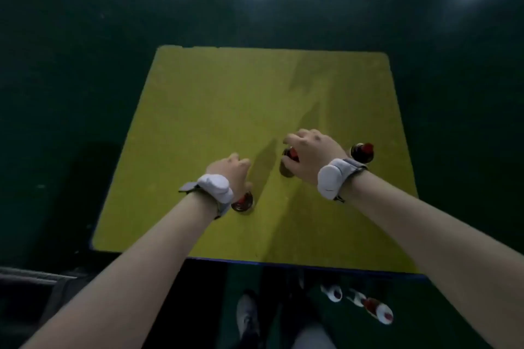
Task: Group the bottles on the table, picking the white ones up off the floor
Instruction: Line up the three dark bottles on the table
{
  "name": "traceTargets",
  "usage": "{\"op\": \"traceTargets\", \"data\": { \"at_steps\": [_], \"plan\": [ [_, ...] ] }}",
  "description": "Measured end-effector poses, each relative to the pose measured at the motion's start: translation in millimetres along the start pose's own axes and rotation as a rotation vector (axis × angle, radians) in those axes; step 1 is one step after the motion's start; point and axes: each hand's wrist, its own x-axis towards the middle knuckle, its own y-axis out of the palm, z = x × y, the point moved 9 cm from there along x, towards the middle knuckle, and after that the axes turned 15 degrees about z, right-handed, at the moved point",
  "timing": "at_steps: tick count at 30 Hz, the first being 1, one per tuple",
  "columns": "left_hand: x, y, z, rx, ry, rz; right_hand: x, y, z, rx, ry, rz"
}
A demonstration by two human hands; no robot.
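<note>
- On the yellow table (pixel 215 110), three dark bottles stand upright: one at about 6 o'clock of the left hand (pixel 229 171), one under the right hand (pixel 307 154), and a third dark bottle (pixel 362 152) at 3 o'clock of that hand, close beside the wrist.
- On the floor past the table's near edge, at roughly 5 o'clock of the tabletop, the white bottles (pixel 357 299) lie on their sides, not yet picked up.
- Risk: the left wrist hangs right over its bottle (pixel 242 202); dragging the forearm back could tip it. The right wristband (pixel 330 178) sits near the third bottle, so a sideways sweep might topple that too.
- Risk: the white bottles lie close to the shoe (pixel 248 314); a step could kick them away.
- Left hand: curled, palm down, fingers bent toward the table; whether it grips anything I cannot tell.
- Right hand: arched over the middle bottle (pixel 290 153), fingers wrapped around its top, apparently gripping it.
</note>
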Motion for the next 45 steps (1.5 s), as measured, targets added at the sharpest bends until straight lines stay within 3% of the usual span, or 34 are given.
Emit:
{"op": "traceTargets", "data": {
  "at_steps": [4,9,19,25,31,38,45],
  "plan": [
    [38,67,-1,-0.007,-0.085,0.256,21,36,-25,-0.030,0.029,0.094],
    [61,106,0,0.011,-0.175,0.303,44,69,-54,-0.042,0.040,0.214],
    [90,70,6,-0.049,-0.170,0.081,83,87,-89,-0.019,0.086,0.240],
    [128,25,-13,-0.022,-0.145,0.064,107,88,-113,-0.029,0.154,0.203],
    [164,2,-38,0.006,-0.108,0.053,96,87,-178,-0.183,0.378,0.158],
    [182,3,-50,-0.024,-0.106,0.000,79,106,-248,-0.167,0.571,0.292],
    [186,2,-49,-0.023,-0.123,0.023,74,119,-274,0.001,0.563,0.366]
  ]
}}
